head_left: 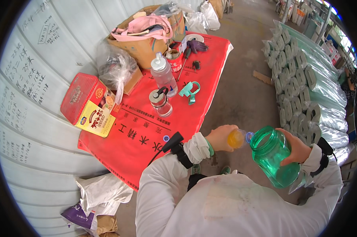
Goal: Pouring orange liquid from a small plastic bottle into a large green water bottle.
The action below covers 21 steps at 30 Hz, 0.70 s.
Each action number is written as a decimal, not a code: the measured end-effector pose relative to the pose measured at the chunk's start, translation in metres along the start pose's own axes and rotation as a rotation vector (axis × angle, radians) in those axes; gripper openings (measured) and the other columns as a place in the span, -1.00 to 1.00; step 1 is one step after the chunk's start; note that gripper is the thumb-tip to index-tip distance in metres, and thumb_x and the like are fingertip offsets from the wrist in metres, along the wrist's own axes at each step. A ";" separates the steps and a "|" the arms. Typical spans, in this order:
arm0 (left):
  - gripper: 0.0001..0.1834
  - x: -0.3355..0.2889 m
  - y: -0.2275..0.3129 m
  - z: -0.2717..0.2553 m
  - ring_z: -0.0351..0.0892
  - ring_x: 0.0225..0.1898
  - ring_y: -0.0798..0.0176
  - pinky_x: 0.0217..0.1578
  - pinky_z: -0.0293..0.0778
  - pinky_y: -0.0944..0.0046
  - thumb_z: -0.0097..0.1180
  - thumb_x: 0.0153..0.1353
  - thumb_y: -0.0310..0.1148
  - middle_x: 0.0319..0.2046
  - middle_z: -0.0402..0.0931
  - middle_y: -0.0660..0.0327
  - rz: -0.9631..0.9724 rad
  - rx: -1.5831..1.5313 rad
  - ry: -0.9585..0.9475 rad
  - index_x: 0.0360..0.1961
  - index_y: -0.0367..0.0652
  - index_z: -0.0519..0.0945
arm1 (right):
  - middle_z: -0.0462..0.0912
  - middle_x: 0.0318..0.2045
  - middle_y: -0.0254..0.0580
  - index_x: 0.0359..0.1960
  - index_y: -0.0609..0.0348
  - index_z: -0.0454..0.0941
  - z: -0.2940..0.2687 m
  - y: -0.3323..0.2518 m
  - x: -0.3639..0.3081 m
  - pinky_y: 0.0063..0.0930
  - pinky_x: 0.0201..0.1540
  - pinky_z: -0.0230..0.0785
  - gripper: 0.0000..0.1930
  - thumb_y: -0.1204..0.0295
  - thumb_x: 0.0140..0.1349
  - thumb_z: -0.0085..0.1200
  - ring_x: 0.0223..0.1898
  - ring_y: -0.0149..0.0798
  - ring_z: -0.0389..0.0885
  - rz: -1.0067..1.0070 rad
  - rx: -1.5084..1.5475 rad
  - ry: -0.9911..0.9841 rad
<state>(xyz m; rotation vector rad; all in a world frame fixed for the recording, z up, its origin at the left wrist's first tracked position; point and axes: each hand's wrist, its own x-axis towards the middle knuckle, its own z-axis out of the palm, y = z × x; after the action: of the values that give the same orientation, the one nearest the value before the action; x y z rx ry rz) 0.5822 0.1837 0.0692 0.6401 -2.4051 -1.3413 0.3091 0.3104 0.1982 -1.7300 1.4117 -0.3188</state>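
Observation:
My left hand (221, 139) is closed around a small clear bottle of orange liquid (235, 139), tilted on its side. Its blue-ringed neck (249, 136) meets the open mouth of a large see-through green jar (274, 160). Tipped toward the bottle, the jar is gripped by my right hand (296, 147) around its far side. Whether liquid is flowing cannot be made out. On the red-covered table (147, 152) to the left lie a blue-and-white bottle cap (166, 138) and a teal plastic strap-like piece (190, 93). Two clear drinking bottles, one tall (163, 75) and one short (161, 104), stand there too.
Farther along the table are a red-and-yellow package (93, 110), a cardboard box (145, 49) with a pink bag (147, 27), a screwdriver (185, 61) and a dark glove (197, 46). Plastic-wrapped rolls (305, 79) are stacked at right. White sacks (103, 189) lie below the table.

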 end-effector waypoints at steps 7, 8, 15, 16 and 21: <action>-0.37 0.000 0.002 0.001 0.40 -0.10 -0.01 -0.06 0.33 0.16 0.34 -0.36 -0.40 -0.21 0.44 0.06 -0.005 0.023 0.005 -0.14 -0.19 0.40 | 0.40 0.00 0.00 0.26 0.17 -0.01 -0.002 -0.004 -0.002 -0.37 0.09 0.21 0.12 0.23 -0.43 0.42 0.02 -0.14 0.40 0.024 -0.001 -0.007; -0.37 0.000 0.002 0.001 0.40 -0.10 -0.01 -0.06 0.33 0.16 0.34 -0.36 -0.40 -0.21 0.44 0.06 -0.004 0.024 0.004 -0.14 -0.19 0.40 | 0.40 0.00 0.00 0.26 0.17 -0.01 -0.001 -0.003 -0.002 -0.37 0.09 0.21 0.12 0.23 -0.43 0.42 0.02 -0.14 0.40 0.024 -0.001 -0.006; -0.36 -0.001 0.000 0.003 0.39 -0.09 -0.02 -0.05 0.32 0.14 0.35 -0.36 -0.39 -0.19 0.44 0.06 -0.006 0.012 0.004 -0.13 -0.19 0.40 | 0.40 0.01 0.00 0.25 0.17 0.00 -0.002 -0.007 -0.003 -0.37 0.09 0.21 0.12 0.21 -0.42 0.43 0.03 -0.15 0.40 0.023 -0.016 -0.013; -0.36 -0.001 0.001 0.002 0.39 -0.09 -0.03 -0.05 0.32 0.14 0.35 -0.36 -0.40 -0.20 0.44 0.05 -0.008 0.010 -0.013 -0.13 -0.19 0.40 | 0.40 0.01 0.00 0.25 0.18 0.00 -0.003 -0.007 -0.003 -0.37 0.09 0.20 0.12 0.20 -0.42 0.42 0.03 -0.15 0.40 0.018 -0.026 -0.013; -0.37 -0.003 0.002 0.002 0.40 -0.10 -0.03 -0.06 0.32 0.13 0.34 -0.37 -0.39 -0.21 0.44 0.05 0.005 0.015 0.000 -0.15 -0.19 0.40 | 0.39 0.02 0.01 0.25 0.18 0.00 -0.002 -0.010 -0.003 -0.36 0.10 0.19 0.13 0.16 -0.41 0.42 0.04 -0.13 0.39 0.023 -0.034 -0.009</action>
<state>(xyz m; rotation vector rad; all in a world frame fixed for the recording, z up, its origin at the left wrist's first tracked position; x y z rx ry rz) 0.5835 0.1880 0.0694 0.6372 -2.4179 -1.3220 0.3132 0.3116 0.2078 -1.7388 1.4370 -0.2754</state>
